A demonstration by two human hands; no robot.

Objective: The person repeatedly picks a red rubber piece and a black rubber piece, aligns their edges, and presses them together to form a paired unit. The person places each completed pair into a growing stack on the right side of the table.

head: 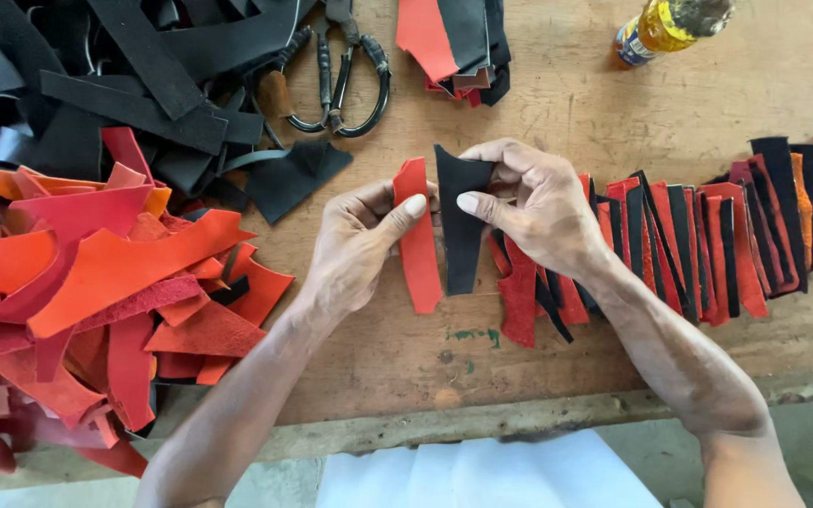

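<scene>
My left hand pinches the top of a narrow red leather strip that hangs down over the wooden table. Right beside it, my right hand grips the top of a black tapered leather piece. The two pieces sit edge to edge between my thumbs. To the right, a long row of overlapping red and black strips lies across the table, starting under my right hand.
A heap of red and orange leather scraps fills the left side, with black scraps behind it. Black-handled scissors lie at the back centre, next to a small red-and-black stack. A bottle with yellow liquid stands back right.
</scene>
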